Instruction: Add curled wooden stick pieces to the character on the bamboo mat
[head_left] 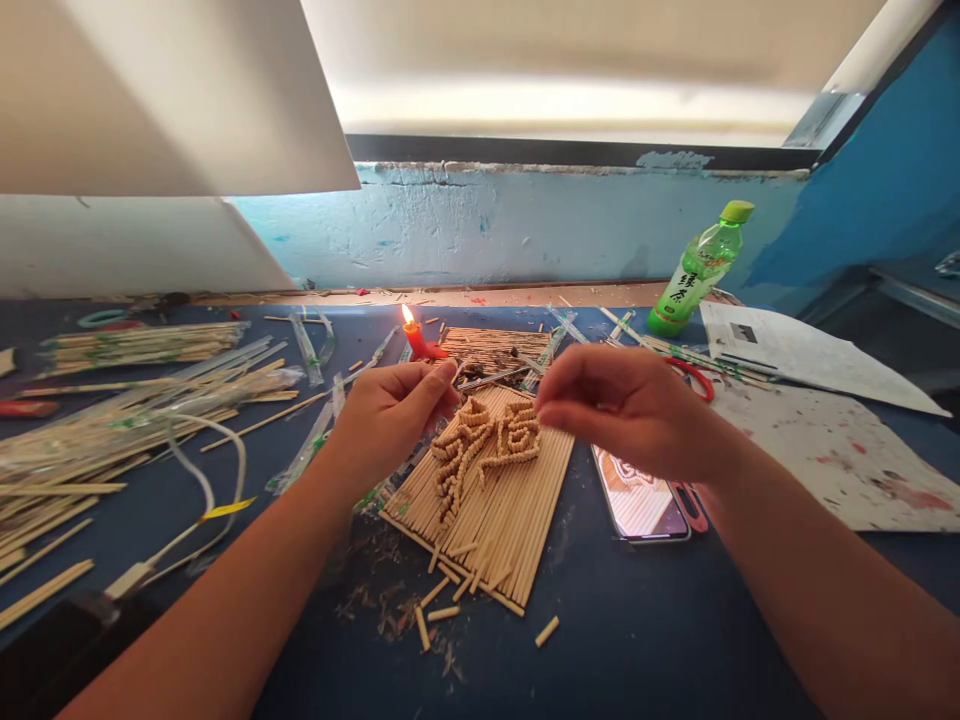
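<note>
My left hand [397, 412] is closed in a pinch, with a small pale tip showing at its fingertips; I cannot make out what it is. Opposite it, my right hand [626, 405] has its fingers curled and pressed together, and anything between them is hidden. Below and between both hands lies a flat panel of wooden sticks [536, 500]. On the panel stands a raised design of short stick pieces [457, 465], partly covered by the left fingers. Just beyond the left hand, a red candle [413, 338] burns upright. Several cut stick pieces [444, 613] lie at the panel's near edge.
Under my right hand is a lit phone [649, 508], beside red-handled scissors [696, 380]. A green bottle [697, 270] stands at the back right near papers [847, 450]. Bundled sticks [142, 345], plastic wrappers [304, 450] and a white cable [244, 460] lie on the left.
</note>
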